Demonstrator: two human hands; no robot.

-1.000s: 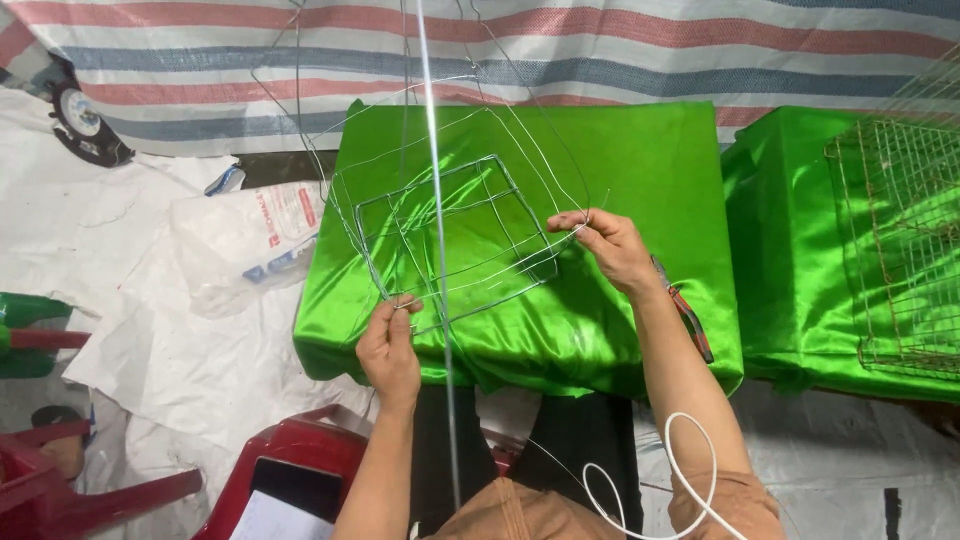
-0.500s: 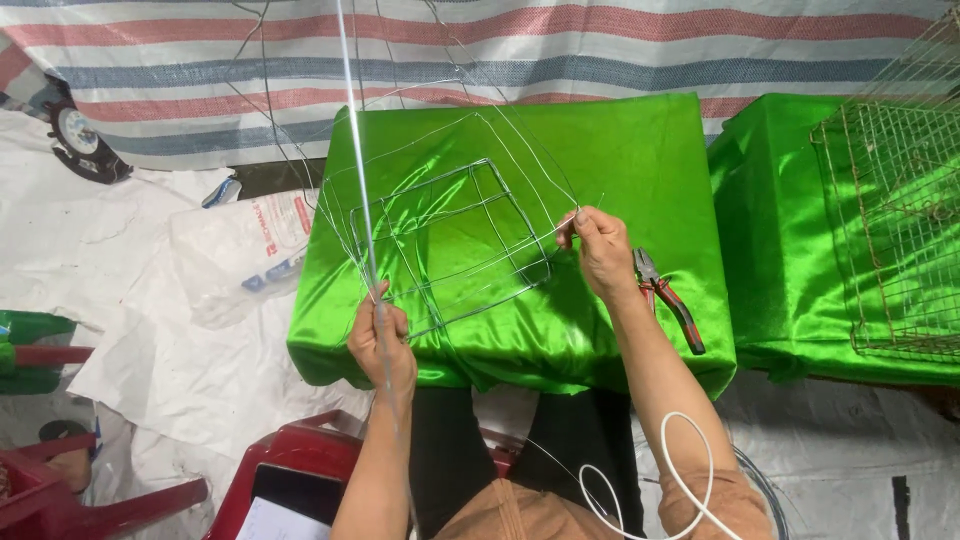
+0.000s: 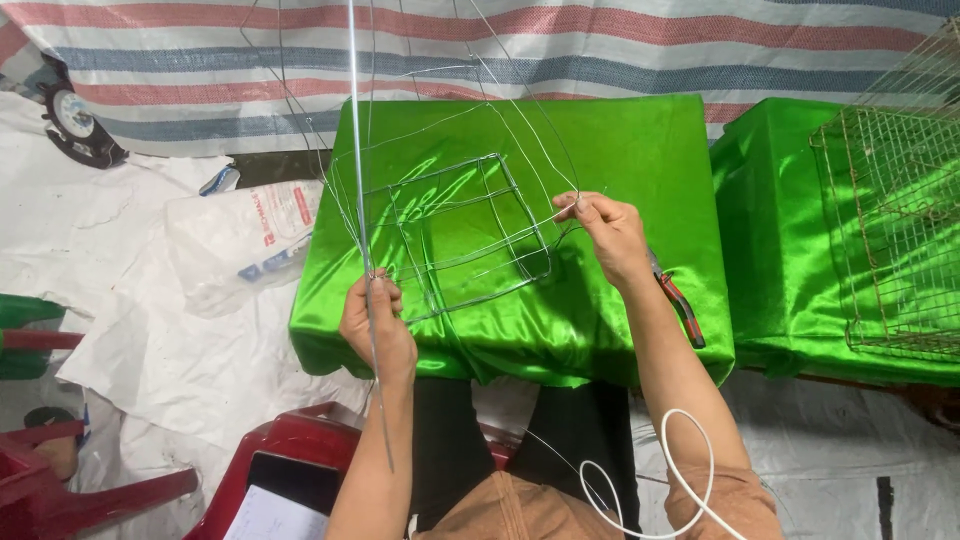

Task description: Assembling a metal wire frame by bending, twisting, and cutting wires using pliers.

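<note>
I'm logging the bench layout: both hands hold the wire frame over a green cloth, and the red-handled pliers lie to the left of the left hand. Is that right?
Not quite. The head view shows the red-handled pliers on the green cloth beside the right hand, under its forearm, not left of the left hand. Both hands do hold the wire frame over the cloth.

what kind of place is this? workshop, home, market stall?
Likely an informal craft workspace, maybe a makeshift one. Cues: a striped tarp as backdrop, white plastic sheeting on the floor, and green satin-covered tables, where both hands work a wire frame beside a finished wire cage.
</note>
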